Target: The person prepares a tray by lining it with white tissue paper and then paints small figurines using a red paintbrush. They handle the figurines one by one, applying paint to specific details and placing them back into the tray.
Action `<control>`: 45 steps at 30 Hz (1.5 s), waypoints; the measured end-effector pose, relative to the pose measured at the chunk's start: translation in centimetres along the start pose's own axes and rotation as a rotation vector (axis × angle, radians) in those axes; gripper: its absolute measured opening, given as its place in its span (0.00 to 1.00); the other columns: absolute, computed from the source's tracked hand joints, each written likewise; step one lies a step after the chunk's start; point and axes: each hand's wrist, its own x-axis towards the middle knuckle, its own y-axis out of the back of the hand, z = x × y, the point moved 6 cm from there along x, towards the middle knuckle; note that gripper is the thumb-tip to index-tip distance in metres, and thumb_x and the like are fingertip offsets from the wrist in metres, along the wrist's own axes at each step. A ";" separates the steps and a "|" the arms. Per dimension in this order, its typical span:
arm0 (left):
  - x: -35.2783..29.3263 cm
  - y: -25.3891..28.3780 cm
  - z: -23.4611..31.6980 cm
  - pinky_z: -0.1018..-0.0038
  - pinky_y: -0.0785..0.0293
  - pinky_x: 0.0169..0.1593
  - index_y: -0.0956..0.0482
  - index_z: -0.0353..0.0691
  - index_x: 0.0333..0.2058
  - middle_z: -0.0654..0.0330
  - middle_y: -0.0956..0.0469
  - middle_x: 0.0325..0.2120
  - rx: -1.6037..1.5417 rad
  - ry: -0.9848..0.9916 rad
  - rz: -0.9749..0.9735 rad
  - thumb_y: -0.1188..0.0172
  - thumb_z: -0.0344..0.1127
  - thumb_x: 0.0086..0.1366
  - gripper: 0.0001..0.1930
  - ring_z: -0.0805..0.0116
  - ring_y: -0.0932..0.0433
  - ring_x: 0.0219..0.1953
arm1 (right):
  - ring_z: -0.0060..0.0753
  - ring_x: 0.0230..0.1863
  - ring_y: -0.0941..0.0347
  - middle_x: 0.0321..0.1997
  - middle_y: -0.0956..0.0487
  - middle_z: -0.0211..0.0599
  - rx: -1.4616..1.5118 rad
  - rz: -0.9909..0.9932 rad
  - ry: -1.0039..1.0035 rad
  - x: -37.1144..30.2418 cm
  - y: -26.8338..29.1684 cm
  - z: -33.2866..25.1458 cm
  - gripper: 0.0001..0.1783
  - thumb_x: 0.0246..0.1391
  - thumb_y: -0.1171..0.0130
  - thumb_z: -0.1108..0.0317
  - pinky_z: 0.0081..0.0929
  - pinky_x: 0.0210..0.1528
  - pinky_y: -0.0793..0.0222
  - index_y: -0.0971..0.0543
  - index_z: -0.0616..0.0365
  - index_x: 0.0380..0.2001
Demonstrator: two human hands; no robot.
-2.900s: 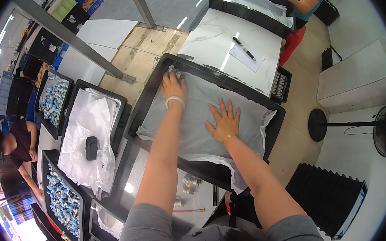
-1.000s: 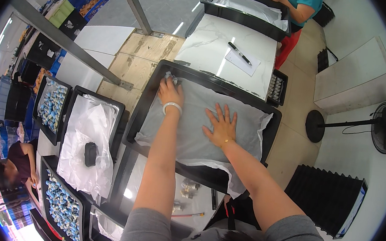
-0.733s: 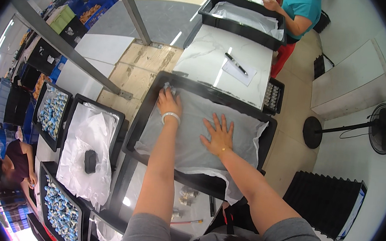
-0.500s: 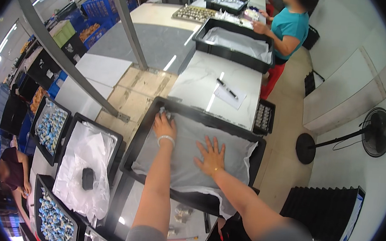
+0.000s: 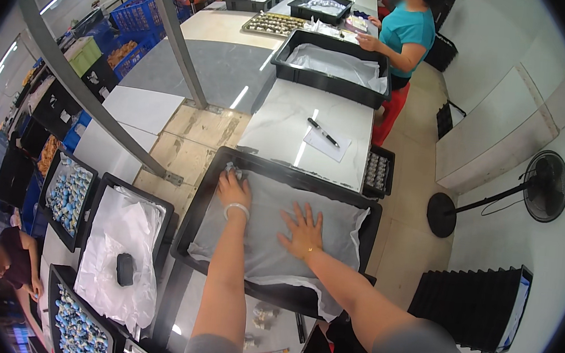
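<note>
Lying flat, fingers spread, the right hand [image 5: 303, 235] grips nothing, probably just to smooth the white sheet [image 5: 267, 209] lining the black tray [image 5: 309, 177]; left hand [image 5: 233, 190] reaches a crumpled wad [image 5: 231, 168] in the far-left corner, can't tell if it's pinching.

The head-worn fisheye looks down and forward over the nearby lined tray [image 5: 372, 233], reaching wide to the fan [image 5: 546, 187].

Floor of the black tray [image 5: 296, 170] hidden under the pale sheet [image 5: 265, 215], right sleeve [image 5: 415, 349] blurred
</note>
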 end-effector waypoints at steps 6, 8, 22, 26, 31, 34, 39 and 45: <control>0.0 0.0 -0.1 0.58 0.43 0.51 0.38 0.39 0.49 0.49 0.39 0.48 0.013 0.000 -0.016 0.43 0.38 0.52 0.26 0.50 0.37 0.50 | 0.48 0.67 0.67 0.67 0.56 0.35 0.019 0.000 0.003 0.0 -0.1 -0.1 0.35 0.47 0.55 0.42 0.58 0.61 0.73 0.45 0.34 0.60; 0.0 0.1 -0.2 0.59 0.42 0.52 0.37 0.39 0.49 0.49 0.39 0.48 0.020 0.015 -0.006 0.43 0.38 0.52 0.26 0.50 0.37 0.50 | 0.48 0.67 0.67 0.67 0.56 0.35 0.006 0.002 0.007 0.2 0.1 0.0 0.35 0.47 0.55 0.42 0.58 0.61 0.74 0.45 0.34 0.60; 0.4 -0.1 -0.1 0.59 0.44 0.53 0.41 0.37 0.51 0.50 0.40 0.49 -0.037 0.031 -0.038 0.42 0.40 0.49 0.31 0.50 0.39 0.51 | 0.48 0.67 0.66 0.67 0.55 0.35 -0.043 0.005 0.007 0.5 0.1 -0.1 0.35 0.47 0.52 0.44 0.58 0.61 0.72 0.45 0.33 0.59; 0.2 0.2 0.4 0.59 0.44 0.52 0.40 0.38 0.50 0.50 0.40 0.48 -0.009 0.017 -0.011 0.43 0.42 0.48 0.31 0.50 0.39 0.49 | 0.46 0.67 0.68 0.67 0.55 0.34 -0.035 -0.029 -0.008 0.4 -0.1 0.1 0.36 0.48 0.56 0.42 0.58 0.62 0.75 0.47 0.34 0.60; -0.8 0.0 1.6 0.59 0.43 0.48 0.34 0.39 0.42 0.50 0.37 0.44 0.157 -0.191 -0.089 0.44 0.45 0.48 0.24 0.52 0.38 0.45 | 0.47 0.67 0.68 0.67 0.56 0.34 0.001 -0.047 -0.008 0.1 0.3 0.1 0.36 0.48 0.56 0.42 0.58 0.62 0.75 0.47 0.34 0.61; -1.7 0.9 5.0 0.59 0.42 0.46 0.32 0.39 0.38 0.52 0.33 0.41 0.191 -0.430 -0.316 0.45 0.45 0.49 0.20 0.54 0.35 0.44 | 0.48 0.67 0.67 0.67 0.56 0.34 0.020 -0.008 0.004 -0.1 -0.1 0.5 0.35 0.48 0.56 0.42 0.59 0.61 0.73 0.45 0.33 0.60; -10.3 3.8 6.6 0.55 0.34 0.43 0.25 0.44 0.38 0.52 0.24 0.37 0.284 -0.483 -1.116 0.48 0.50 0.54 0.19 0.53 0.26 0.41 | 0.48 0.67 0.69 0.67 0.58 0.34 0.021 -0.038 -0.008 -0.3 -0.9 0.4 0.36 0.47 0.57 0.40 0.59 0.61 0.74 0.46 0.33 0.60; -18.7 6.3 4.1 0.64 0.45 0.58 0.28 0.34 0.45 0.43 0.32 0.47 0.333 -0.465 -1.684 0.69 0.62 0.61 0.36 0.48 0.36 0.53 | 0.47 0.68 0.70 0.68 0.57 0.32 0.029 -0.002 -0.013 0.2 -0.9 0.8 0.35 0.47 0.57 0.38 0.58 0.62 0.76 0.44 0.31 0.59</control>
